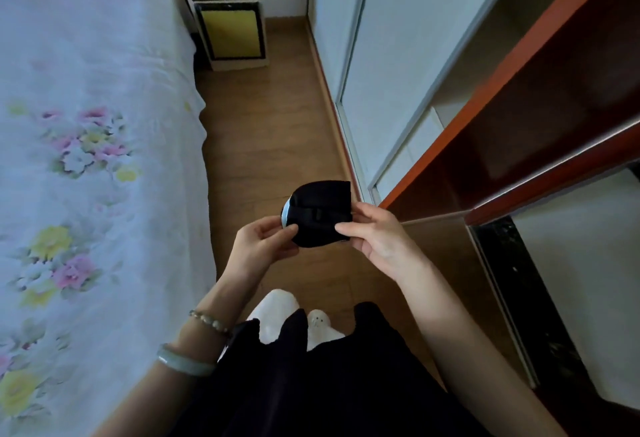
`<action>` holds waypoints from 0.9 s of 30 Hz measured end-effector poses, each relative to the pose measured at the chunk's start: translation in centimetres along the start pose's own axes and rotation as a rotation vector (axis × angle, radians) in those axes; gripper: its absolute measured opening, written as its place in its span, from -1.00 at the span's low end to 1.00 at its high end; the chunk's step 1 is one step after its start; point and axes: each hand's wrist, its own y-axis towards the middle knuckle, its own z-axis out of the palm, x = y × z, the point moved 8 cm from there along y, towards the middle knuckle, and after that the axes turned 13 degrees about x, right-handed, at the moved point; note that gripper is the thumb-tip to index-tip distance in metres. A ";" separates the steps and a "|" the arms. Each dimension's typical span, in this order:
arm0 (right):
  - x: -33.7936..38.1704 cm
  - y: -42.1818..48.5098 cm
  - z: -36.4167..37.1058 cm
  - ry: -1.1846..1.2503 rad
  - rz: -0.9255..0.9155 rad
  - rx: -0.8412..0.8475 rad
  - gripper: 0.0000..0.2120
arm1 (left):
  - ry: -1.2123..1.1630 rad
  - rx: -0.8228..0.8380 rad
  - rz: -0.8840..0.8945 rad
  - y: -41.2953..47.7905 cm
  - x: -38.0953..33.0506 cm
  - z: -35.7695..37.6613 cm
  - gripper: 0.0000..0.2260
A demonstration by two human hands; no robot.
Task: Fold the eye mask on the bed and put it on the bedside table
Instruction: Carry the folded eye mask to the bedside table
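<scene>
The black eye mask (320, 211) is folded in half, with a pale blue edge showing at its left side and its strap across the front. I hold it in the air over the wooden floor, between the bed and the wardrobe. My left hand (261, 244) pinches its left side. My right hand (377, 237) grips its right side. The bed (86, 159), with a white floral sheet, lies to the left. The bedside table (230, 17), yellow panels in black frames, stands far ahead beside the bed's head.
A strip of wooden floor (270, 124) runs from my feet to the bedside table. A white sliding-door wardrobe (391, 55) lines the right side. An open red-brown shelf unit (519, 145) juts out close on the right.
</scene>
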 end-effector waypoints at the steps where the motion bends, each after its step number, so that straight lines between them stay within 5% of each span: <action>1: 0.8 1.6 0.0 -0.007 0.011 0.014 -0.66 | -0.010 -0.018 0.008 1.1 -0.6 -0.7 -0.88; 12: 11.3 22.2 3.0 -0.420 -0.029 0.095 -0.69 | -0.094 -0.130 0.064 16.9 -9.5 -12.5 -0.84; 27: 23.3 45.7 6.7 -0.436 -0.039 0.098 -0.70 | -0.075 -0.119 0.082 35.2 -23.2 -26.0 -0.81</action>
